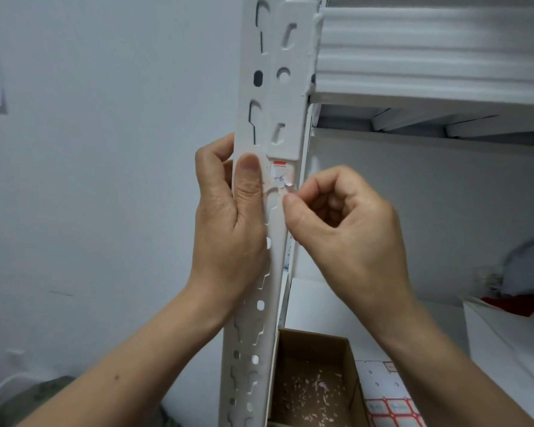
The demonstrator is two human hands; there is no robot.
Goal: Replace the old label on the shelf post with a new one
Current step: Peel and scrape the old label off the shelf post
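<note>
Two hands at work on the white shelf post (273, 291), which runs upright through the middle of the view, punched with slots and round holes. Left hand (228, 217) grips the post from its left side, fingers wrapped behind, thumb (250, 167) pressed flat on the front face just beside the label. Old label (278, 173) sits on the front of the post just under a bolted-on plate; red strip along its top, blue handwriting lower down, most of the paper torn and ragged. Right hand (342, 223) is curled, with thumb and forefinger pinching a lifted flap at the label's lower right corner. Below, on the shelf to the right of the post, an open cardboard box (315, 335) holds a scatter of small paper scraps (305, 386). Touching the box on its right lies a sheet of red-bordered blank labels (392, 409). Pale wall (105, 149) behind on the left.
</note>
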